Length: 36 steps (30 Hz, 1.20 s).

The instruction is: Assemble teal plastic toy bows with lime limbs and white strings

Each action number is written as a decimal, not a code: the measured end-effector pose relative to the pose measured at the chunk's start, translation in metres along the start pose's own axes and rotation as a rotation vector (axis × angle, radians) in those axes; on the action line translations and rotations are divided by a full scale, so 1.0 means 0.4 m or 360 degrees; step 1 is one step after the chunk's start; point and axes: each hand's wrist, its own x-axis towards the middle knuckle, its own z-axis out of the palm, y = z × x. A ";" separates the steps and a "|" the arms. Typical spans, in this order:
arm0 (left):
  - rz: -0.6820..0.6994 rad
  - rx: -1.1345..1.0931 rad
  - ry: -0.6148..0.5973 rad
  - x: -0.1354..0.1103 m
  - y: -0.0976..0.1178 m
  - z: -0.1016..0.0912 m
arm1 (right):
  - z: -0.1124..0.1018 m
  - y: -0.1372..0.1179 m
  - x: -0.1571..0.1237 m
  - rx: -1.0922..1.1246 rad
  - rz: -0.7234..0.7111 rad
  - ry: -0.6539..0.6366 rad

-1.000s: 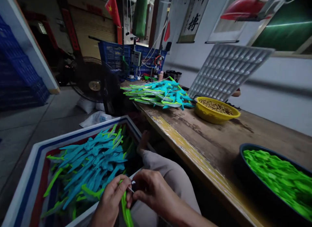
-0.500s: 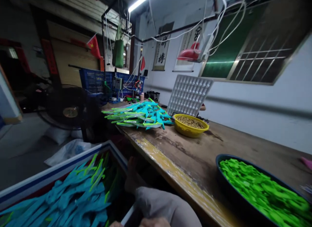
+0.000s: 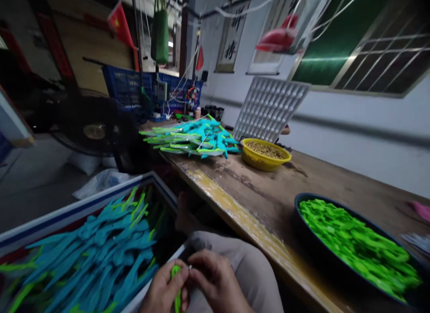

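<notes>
1. Your left hand (image 3: 164, 289) sits at the bottom edge of the view, above your lap, with its fingers closed around a bright green plastic strip (image 3: 176, 286) that stands nearly upright.
2. Your right hand (image 3: 217, 284) is just beside it, its fingertips pinched together on a small pale piece (image 3: 190, 267) at the top of the strip; the two hands touch.
3. To your left, an open box (image 3: 80, 205) with a white, blue and red rim holds a heap of teal and green toy parts (image 3: 101, 252).
4. To your right, on the worn wooden workbench (image 3: 268, 201), a dark round basin (image 3: 302, 228) is filled with bright green pieces (image 3: 356, 243).
5. Farther along the bench stands a yellow bowl (image 3: 265, 159) of small brownish bits, with a grey moulded tray (image 3: 268, 106) leaning against the wall behind it.
6. Beside the bowl lies a stack of teal and green assembled toys (image 3: 191, 140); blue crates (image 3: 134, 89) stand beyond.
</notes>
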 end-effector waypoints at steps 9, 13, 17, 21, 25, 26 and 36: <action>-0.0034 -0.0111 -0.0081 -0.025 0.026 0.014 | -0.010 -0.047 -0.019 0.0223 0.0151 0.0060; -0.0017 -0.0086 -0.0108 -0.021 0.027 0.018 | -0.014 -0.052 -0.013 -0.0124 -0.0039 0.0071; -0.0009 -0.0112 -0.0089 -0.025 0.028 0.022 | -0.005 -0.065 -0.007 -0.0228 -0.0087 0.0105; -0.0013 -0.0116 -0.0108 -0.033 0.029 0.019 | -0.002 -0.081 -0.005 -0.0406 -0.0226 0.0088; 0.0018 -0.0076 -0.0139 -0.039 0.030 0.020 | -0.016 -0.071 0.002 -0.0825 -0.0571 0.0264; 0.0022 -0.0070 -0.0136 -0.040 0.030 0.021 | -0.021 -0.065 0.005 -0.0879 -0.0601 0.0312; -0.0079 -0.0233 -0.0122 -0.030 0.013 0.021 | -0.014 -0.055 0.010 -0.1100 -0.0854 0.0556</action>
